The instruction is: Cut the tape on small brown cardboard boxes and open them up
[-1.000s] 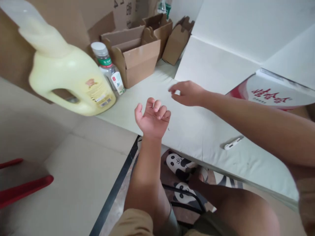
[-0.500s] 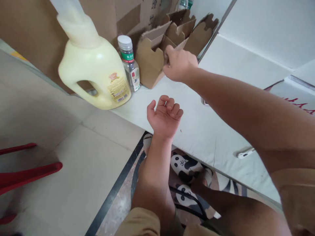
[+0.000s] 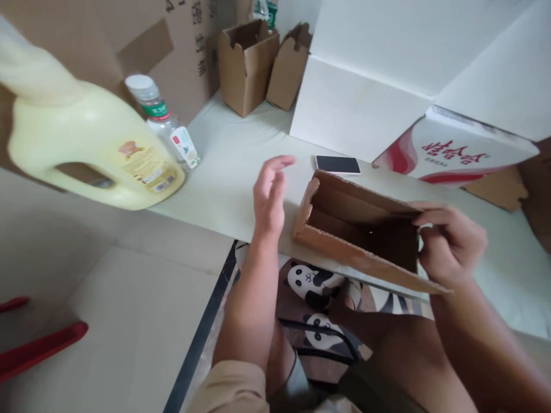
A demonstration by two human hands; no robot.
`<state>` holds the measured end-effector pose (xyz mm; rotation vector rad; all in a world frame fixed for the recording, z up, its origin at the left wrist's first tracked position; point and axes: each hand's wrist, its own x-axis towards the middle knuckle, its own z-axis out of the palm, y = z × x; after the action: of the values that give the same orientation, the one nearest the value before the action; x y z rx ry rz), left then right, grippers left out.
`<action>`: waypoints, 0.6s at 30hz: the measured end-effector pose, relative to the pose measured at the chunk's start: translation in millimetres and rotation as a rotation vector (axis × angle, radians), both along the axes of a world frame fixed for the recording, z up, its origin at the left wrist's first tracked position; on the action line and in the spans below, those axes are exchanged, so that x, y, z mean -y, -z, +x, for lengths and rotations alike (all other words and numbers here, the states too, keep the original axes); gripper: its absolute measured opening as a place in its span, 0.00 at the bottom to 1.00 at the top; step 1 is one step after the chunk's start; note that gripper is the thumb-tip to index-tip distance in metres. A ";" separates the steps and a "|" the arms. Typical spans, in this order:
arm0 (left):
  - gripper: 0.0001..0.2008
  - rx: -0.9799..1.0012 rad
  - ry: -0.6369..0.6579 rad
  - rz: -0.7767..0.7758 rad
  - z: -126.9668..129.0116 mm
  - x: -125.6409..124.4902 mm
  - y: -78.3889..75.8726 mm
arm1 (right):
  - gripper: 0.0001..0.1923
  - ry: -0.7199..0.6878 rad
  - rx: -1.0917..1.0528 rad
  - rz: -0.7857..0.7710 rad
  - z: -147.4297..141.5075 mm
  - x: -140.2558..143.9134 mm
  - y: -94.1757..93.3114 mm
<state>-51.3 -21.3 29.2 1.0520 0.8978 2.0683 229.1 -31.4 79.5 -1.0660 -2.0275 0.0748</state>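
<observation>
— Cardboard box, where was it at that point?

— At the near edge of the white table, lying on its side with the open mouth turned toward the camera, one corner hanging a little past the edge. It was empty as far as the inside showed, and its flaps stood open and unfolded.

— And the hands?

— The right hand was closed on the box's right end, fingers curled over the rim and thumb below. The left hand was spread flat, fingers straight, gripping nothing, just beside the box's left flap but apart from it.

— So how far along was the work, by your reading?

— Early, I judged. The box was in hand and brought close, but only one hand had a grip; nothing had been folded shut or put inside, and all of that seemed left to do.

— What lay around it?

— A black phone lay flat on the table just behind the box. Farther left stood a big yellow jug with a small clear bottle beside it. Two more small brown cartons stood at the back, and a red-and-white printed box sat to the right. Panda slippers showed on the floor beneath.
</observation>
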 end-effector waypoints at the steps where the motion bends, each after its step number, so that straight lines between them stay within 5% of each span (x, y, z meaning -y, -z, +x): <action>1: 0.19 -0.066 0.147 0.025 9.7 -1.3 -3.3 | 0.08 0.002 -0.058 -0.026 11.3 7.4 11.0; 4: 0.16 -0.184 0.417 0.021 35.5 -6.6 -7.5 | 0.07 -0.004 -0.321 -0.163 28.3 14.3 42.1; 7: 0.13 -0.141 0.494 -0.071 50.9 -15.3 -0.5 | 0.23 -0.020 -0.637 -0.394 33.1 12.2 59.2; 9: 0.13 -0.043 0.535 -0.188 57.1 -21.3 5.0 | 0.23 -0.029 -0.762 -0.509 35.2 11.1 63.3; 12: 0.17 0.097 0.500 -0.303 67.0 -26.6 6.8 | 0.04 -0.010 -0.845 -0.525 39.1 10.4 67.4; 18: 0.12 0.136 0.344 -0.220 89.5 -25.4 5.8 | 0.11 -0.106 -0.879 -0.485 54.0 12.7 78.4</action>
<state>38.2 4.2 23.4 0.8678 0.7930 1.6921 283.1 -44.1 1.1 -0.9582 -1.2663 0.9568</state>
